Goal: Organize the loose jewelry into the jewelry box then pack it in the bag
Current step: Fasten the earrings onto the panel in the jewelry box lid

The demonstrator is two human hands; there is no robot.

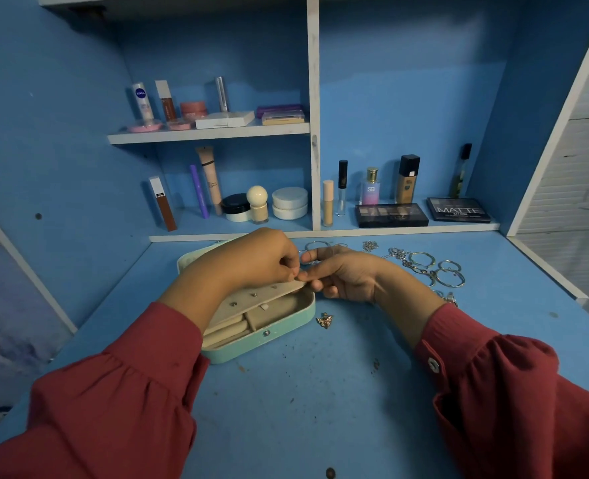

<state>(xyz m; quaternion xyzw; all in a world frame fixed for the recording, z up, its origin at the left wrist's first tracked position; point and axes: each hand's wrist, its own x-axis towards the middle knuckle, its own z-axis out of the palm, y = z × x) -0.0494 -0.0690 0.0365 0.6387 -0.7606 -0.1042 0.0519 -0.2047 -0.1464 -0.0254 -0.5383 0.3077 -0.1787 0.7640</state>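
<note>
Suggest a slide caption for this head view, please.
Both hands work a small piece over the open mint-green jewelry box; silver hoops wait nearby.

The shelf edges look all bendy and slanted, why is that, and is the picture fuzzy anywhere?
Head view: the wide-angle lens bows and tilts the shelf frame toward the edges; the light is dim and bluish; the red sleeves at the bottom look soft, and the bangles show small glints.

loose jewelry lies right of jewelry box, seemingly apart.
</note>
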